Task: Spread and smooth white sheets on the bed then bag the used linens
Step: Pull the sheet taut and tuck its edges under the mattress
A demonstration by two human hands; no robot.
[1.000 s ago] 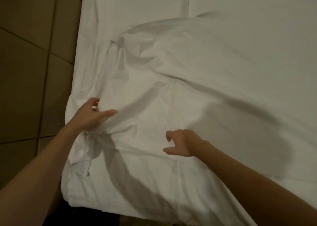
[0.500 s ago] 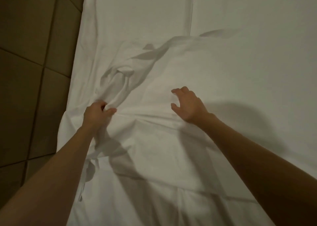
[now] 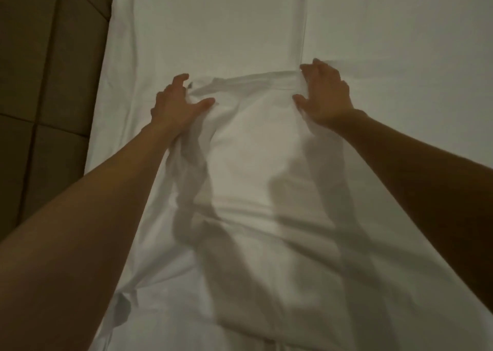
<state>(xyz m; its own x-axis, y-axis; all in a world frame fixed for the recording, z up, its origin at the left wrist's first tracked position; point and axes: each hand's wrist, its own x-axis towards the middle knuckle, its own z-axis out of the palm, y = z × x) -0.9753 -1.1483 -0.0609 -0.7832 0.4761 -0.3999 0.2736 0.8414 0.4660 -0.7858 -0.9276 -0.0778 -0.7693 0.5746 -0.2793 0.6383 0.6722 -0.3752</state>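
On the bed (image 3: 400,30), both arms reach forward; left hand (image 3: 174,105) grips the bunched white sheet (image 3: 253,150) edge, right hand (image 3: 324,94) fingers curl pinching its far fold, tiled floor (image 3: 40,84) left

**Tiled floor beside a dimly lit bed**

A floor (image 3: 48,89) of large brownish tiles is showing along the left side of the view, its dark grout lines running in long strips and crossing at angles. The tiles are lying in shade and looking dull olive-brown. The bed (image 3: 400,57) is filling the rest of the view, its left edge running down beside the floor. Dim, warm light is falling from behind the viewer, casting long soft shadows forward across the bed and leaving the far part greyish.
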